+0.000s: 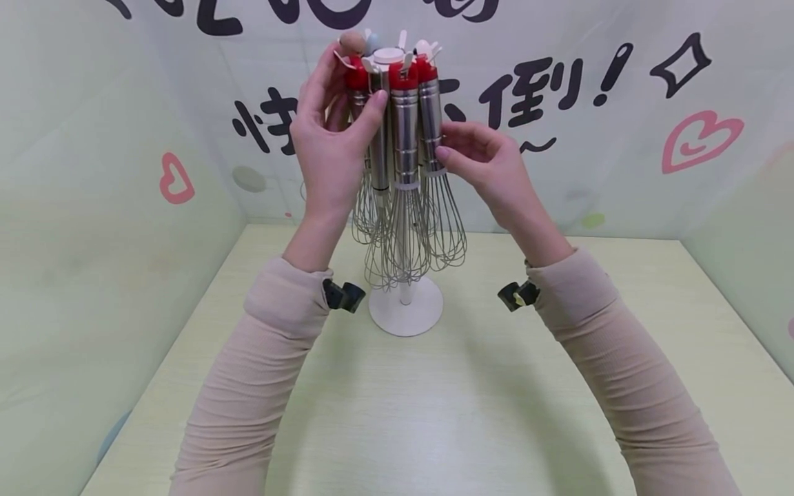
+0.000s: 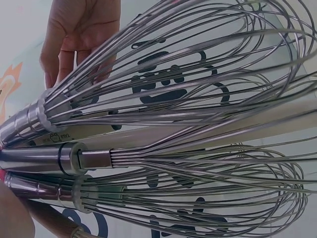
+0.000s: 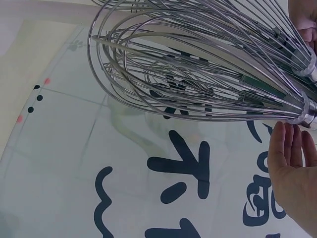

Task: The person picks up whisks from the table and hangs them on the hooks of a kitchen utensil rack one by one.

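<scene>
Several wire whisks [image 1: 406,131] hang from a white stand [image 1: 397,320] with a round base. Most have steel handles with red tops; a wooden-handled whisk [image 2: 54,218] shows behind them. High at the stand's left side, my left hand [image 1: 335,141] grips the whisk handles, thumb across a steel one in front and fingers curled behind, partly hidden. My right hand [image 1: 486,162] is at the lower handle of the rightmost whisk [image 1: 432,131], thumb tip at its front edge. In the right wrist view, that hand's fingers [image 3: 292,144] reach straight to the collar above the wires.
White hooks [image 1: 403,39] stick out around the stand's top. The stand stands on a pale table [image 1: 384,413], towards its back edge. Behind it hangs a printed backdrop [image 1: 620,172] with dark characters and pink hearts, and similar panels rise at both sides.
</scene>
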A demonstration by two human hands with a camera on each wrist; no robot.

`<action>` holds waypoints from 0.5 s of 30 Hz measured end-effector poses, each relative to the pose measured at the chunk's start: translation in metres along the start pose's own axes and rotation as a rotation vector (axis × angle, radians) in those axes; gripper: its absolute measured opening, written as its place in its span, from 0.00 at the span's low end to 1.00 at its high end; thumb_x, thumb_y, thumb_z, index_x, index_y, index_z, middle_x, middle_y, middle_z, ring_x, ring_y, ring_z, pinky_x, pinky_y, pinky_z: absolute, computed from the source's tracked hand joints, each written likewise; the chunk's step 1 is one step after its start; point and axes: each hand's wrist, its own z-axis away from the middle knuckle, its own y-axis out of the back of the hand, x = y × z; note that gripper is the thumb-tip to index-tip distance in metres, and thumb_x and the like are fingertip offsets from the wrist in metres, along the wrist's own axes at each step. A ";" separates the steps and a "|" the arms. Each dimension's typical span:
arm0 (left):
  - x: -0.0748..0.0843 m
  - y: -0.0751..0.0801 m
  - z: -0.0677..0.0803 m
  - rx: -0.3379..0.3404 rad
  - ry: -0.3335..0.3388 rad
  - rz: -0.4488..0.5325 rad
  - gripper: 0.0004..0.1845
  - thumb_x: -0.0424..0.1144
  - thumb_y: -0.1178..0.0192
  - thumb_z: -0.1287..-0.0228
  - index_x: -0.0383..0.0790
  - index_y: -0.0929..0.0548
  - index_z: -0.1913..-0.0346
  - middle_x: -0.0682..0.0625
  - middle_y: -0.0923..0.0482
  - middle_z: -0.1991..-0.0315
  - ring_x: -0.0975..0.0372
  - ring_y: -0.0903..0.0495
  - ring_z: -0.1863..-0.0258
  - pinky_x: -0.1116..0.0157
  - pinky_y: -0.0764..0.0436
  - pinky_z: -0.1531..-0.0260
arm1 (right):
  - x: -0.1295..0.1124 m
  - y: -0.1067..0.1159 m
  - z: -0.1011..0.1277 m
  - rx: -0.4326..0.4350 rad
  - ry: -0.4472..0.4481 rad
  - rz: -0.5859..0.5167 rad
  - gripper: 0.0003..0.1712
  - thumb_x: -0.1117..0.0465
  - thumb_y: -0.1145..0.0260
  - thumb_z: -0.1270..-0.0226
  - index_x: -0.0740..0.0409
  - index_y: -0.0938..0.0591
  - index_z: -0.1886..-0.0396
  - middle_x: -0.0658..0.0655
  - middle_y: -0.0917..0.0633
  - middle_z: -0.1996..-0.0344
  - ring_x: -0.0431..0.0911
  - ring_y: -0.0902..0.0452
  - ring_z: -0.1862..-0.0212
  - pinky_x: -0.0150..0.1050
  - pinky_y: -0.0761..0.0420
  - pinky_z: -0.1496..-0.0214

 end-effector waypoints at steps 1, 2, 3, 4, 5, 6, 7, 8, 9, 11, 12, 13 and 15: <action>0.000 0.000 0.000 0.001 0.001 0.003 0.35 0.26 0.37 0.42 0.31 0.36 0.31 0.41 0.34 0.36 0.59 0.29 0.37 0.79 0.32 0.37 | 0.000 0.000 0.000 -0.001 0.000 -0.002 0.19 0.72 0.37 0.38 0.67 0.21 0.46 0.49 0.17 0.62 0.40 0.22 0.57 0.27 0.19 0.51; 0.000 0.000 0.000 0.001 0.003 0.006 0.35 0.26 0.37 0.42 0.31 0.37 0.31 0.41 0.34 0.36 0.59 0.29 0.37 0.79 0.32 0.37 | 0.000 0.000 0.000 -0.002 0.001 -0.004 0.19 0.71 0.37 0.38 0.67 0.21 0.46 0.49 0.17 0.62 0.40 0.21 0.57 0.28 0.19 0.51; 0.000 0.000 0.000 0.002 0.005 0.007 0.35 0.26 0.37 0.42 0.31 0.37 0.31 0.41 0.34 0.36 0.59 0.29 0.37 0.79 0.32 0.37 | 0.001 0.001 0.000 -0.004 0.003 -0.004 0.19 0.71 0.37 0.38 0.67 0.21 0.46 0.49 0.17 0.62 0.40 0.21 0.57 0.28 0.19 0.51; 0.000 0.000 0.000 0.003 0.006 0.009 0.35 0.26 0.37 0.42 0.31 0.37 0.31 0.41 0.34 0.36 0.60 0.29 0.37 0.79 0.32 0.37 | 0.001 0.001 0.000 -0.006 0.006 -0.006 0.19 0.71 0.37 0.38 0.66 0.21 0.46 0.49 0.17 0.62 0.40 0.21 0.57 0.29 0.18 0.51; 0.000 0.000 0.000 0.003 0.006 0.008 0.35 0.26 0.37 0.42 0.32 0.37 0.31 0.41 0.34 0.36 0.60 0.29 0.37 0.79 0.32 0.37 | 0.002 0.002 0.000 -0.006 0.009 -0.004 0.18 0.71 0.37 0.38 0.66 0.21 0.47 0.49 0.17 0.62 0.40 0.21 0.57 0.29 0.18 0.51; 0.000 0.000 0.000 0.005 0.006 0.011 0.35 0.26 0.37 0.42 0.32 0.37 0.31 0.41 0.33 0.37 0.60 0.29 0.37 0.79 0.32 0.37 | 0.002 0.002 0.000 -0.006 0.011 -0.006 0.18 0.71 0.37 0.38 0.66 0.21 0.47 0.49 0.16 0.62 0.40 0.21 0.57 0.30 0.18 0.51; 0.000 0.000 0.000 0.006 0.004 0.011 0.35 0.26 0.37 0.42 0.31 0.37 0.31 0.41 0.33 0.37 0.59 0.29 0.37 0.79 0.32 0.37 | 0.002 0.003 -0.001 -0.005 0.014 -0.009 0.18 0.71 0.37 0.38 0.65 0.20 0.47 0.49 0.16 0.62 0.41 0.21 0.57 0.31 0.18 0.51; 0.000 0.000 0.000 0.008 0.002 0.008 0.35 0.26 0.37 0.42 0.31 0.37 0.31 0.41 0.33 0.37 0.59 0.29 0.37 0.79 0.32 0.37 | 0.002 0.003 -0.001 -0.004 0.017 -0.006 0.17 0.70 0.37 0.38 0.65 0.20 0.48 0.49 0.16 0.62 0.41 0.21 0.56 0.31 0.18 0.50; 0.000 0.000 0.000 0.011 -0.001 0.005 0.35 0.26 0.37 0.42 0.31 0.37 0.31 0.41 0.33 0.37 0.59 0.29 0.37 0.79 0.32 0.36 | 0.003 0.004 -0.001 -0.003 0.020 -0.005 0.17 0.70 0.37 0.38 0.65 0.20 0.48 0.49 0.16 0.62 0.41 0.21 0.57 0.31 0.17 0.50; 0.000 0.001 0.000 0.015 -0.006 0.000 0.35 0.26 0.37 0.42 0.31 0.37 0.31 0.41 0.33 0.37 0.59 0.29 0.38 0.79 0.32 0.36 | 0.003 0.005 -0.001 0.004 0.025 0.000 0.16 0.70 0.37 0.38 0.64 0.19 0.49 0.50 0.16 0.63 0.41 0.22 0.57 0.31 0.17 0.51; 0.000 0.001 0.000 0.017 -0.008 -0.002 0.35 0.26 0.37 0.42 0.31 0.37 0.31 0.41 0.33 0.37 0.59 0.29 0.38 0.79 0.32 0.36 | 0.003 0.006 -0.001 0.006 0.026 -0.002 0.16 0.69 0.37 0.38 0.64 0.19 0.49 0.50 0.16 0.63 0.41 0.22 0.57 0.31 0.17 0.51; 0.000 0.001 0.000 0.018 -0.011 -0.007 0.35 0.27 0.37 0.42 0.31 0.37 0.31 0.41 0.33 0.37 0.59 0.29 0.38 0.79 0.32 0.36 | 0.003 0.007 -0.001 0.009 0.027 0.000 0.16 0.69 0.37 0.38 0.64 0.19 0.50 0.50 0.17 0.63 0.41 0.22 0.57 0.31 0.17 0.51; 0.000 0.002 0.000 0.017 -0.015 -0.009 0.35 0.27 0.37 0.42 0.31 0.38 0.31 0.41 0.33 0.37 0.59 0.29 0.38 0.79 0.32 0.36 | 0.003 0.008 -0.001 0.016 0.028 -0.003 0.16 0.69 0.36 0.38 0.65 0.19 0.50 0.50 0.17 0.63 0.41 0.22 0.58 0.30 0.17 0.52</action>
